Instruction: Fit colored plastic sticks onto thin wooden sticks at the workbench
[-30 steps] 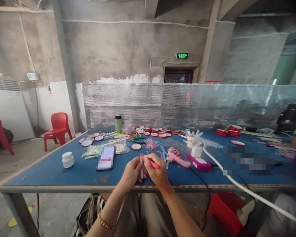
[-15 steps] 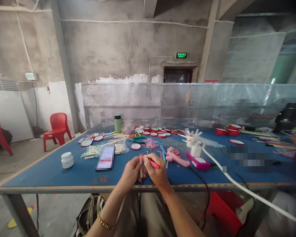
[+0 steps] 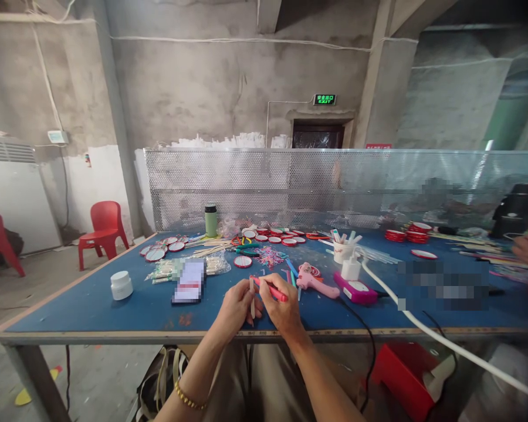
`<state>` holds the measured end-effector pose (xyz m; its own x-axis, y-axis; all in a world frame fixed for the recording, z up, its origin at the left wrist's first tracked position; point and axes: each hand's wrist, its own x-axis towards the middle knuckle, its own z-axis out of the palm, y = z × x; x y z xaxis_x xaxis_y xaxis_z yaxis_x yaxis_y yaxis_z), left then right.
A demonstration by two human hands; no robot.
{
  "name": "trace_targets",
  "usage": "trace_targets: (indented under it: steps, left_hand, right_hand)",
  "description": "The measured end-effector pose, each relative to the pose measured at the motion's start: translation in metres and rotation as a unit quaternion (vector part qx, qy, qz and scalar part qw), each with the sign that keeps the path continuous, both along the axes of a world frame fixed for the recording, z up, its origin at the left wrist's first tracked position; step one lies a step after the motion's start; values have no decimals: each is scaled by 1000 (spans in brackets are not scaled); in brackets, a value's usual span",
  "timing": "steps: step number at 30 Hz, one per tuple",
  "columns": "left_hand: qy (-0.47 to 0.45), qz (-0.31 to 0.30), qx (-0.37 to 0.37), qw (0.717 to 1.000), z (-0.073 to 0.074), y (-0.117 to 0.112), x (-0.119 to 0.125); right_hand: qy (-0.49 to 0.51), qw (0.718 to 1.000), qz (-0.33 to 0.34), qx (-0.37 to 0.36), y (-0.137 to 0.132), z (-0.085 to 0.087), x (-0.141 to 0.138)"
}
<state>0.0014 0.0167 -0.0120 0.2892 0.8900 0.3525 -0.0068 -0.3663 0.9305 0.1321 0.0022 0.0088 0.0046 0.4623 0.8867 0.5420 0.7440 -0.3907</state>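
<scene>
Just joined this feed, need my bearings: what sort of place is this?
Probably a small craft-assembly workshop: a blue worktable strewn with red-rimmed discs and a pink glue gun, a perforated metal screen across it, bare concrete walls. The left hand holds a pale stick, the right hand a red stick.

Over the near edge of the blue table, the left hand pinches a pale stick upright, and the right hand grips a red pen-like tool — its tip touching the stick. Just beyond lie a pink glue gun and a white jar — well apart.
</scene>
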Motion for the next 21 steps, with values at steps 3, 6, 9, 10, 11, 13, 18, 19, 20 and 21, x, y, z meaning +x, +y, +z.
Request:
trace_targets:
  steps: [3,6,9,10,11,13,18,19,20,21]
  left_hand:
    - [0,3,-6,1000,1,-1,0]
    - [-1,2,-4,1000,1,-1,0]
    - [-3,0,-2,1000,0,0,0]
    - [-2,-1,-2,1000,0,0,0]
    - [-1,-1,-2,1000,0,0,0]
    - [0,-1,-2,1000,-1,0,0]
    - [0,0,-2,1000,0,0,0]
    - [-1,0,-2,1000,0,0,0]
    - [-1,0,-2,1000,0,0,0]
    - [0,0,-1,1000,0,0,0]
  right_hand:
    - [4,1000,3,-3,0,0,0]
    - [9,1000,6,-5,0,0,0]
    - [8,1000,6,-3,1,0,0]
    - [8,1000,6,-2,1,0,0]
    - [8,1000,6,-1,1,0,0]
    - [10,1000,6,-2,1,0,0]
    - [15,1000,8,-2,1,-1,1]
    - [12,1000,8,0,1,-1,1]
    - [11,1000,9,1,1,0,1]
    - [11,1000,9,0,1,0,1]
